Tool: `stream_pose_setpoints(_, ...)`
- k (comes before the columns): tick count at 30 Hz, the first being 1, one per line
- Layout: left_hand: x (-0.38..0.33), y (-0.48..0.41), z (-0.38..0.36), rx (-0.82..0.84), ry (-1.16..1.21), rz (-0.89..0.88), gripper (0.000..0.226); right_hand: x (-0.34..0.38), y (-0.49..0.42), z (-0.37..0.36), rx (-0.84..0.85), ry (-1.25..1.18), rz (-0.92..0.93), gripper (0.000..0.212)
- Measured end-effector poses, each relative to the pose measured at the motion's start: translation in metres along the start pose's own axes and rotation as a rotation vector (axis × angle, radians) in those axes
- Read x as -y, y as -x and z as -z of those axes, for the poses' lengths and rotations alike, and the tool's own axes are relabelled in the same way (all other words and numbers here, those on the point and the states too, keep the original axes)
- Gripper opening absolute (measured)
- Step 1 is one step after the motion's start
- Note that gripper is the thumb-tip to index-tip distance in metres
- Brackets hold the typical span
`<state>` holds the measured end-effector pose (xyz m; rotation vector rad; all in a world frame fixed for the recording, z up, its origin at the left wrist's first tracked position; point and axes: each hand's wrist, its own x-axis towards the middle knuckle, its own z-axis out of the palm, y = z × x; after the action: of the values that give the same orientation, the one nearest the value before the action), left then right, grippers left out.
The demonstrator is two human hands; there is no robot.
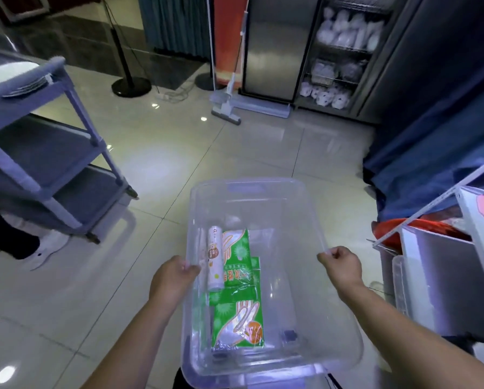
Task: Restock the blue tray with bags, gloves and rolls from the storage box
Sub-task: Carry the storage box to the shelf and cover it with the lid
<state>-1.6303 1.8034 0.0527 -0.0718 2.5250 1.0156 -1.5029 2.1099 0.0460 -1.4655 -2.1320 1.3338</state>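
Observation:
A clear plastic storage box (291,209) hangs over the tiled floor, held by both rims. My left hand (173,279) grips its left rim and my right hand (342,266) grips its right rim. Inside, along the left side, lie a white roll (215,259) and two green glove packets: one (236,245) beside the roll, another (236,321) nearer to me. No blue tray shows in view.
A grey-blue three-shelf cart (53,153) with white plates on top stands at the left. A person's white shoe (48,248) is beside it. A mop (226,108) and a steel cabinet stand ahead. White bins (437,276) and blue cloth crowd the right.

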Motion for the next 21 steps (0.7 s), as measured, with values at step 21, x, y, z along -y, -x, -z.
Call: stream_pose_setpoints(21, -0.246, -0.265, -0.148, 0.439, -0.392, -0.408, 0.030, 0.000, -0.177, 0.019, -0.450, -0.176, -0.475, 0.014)
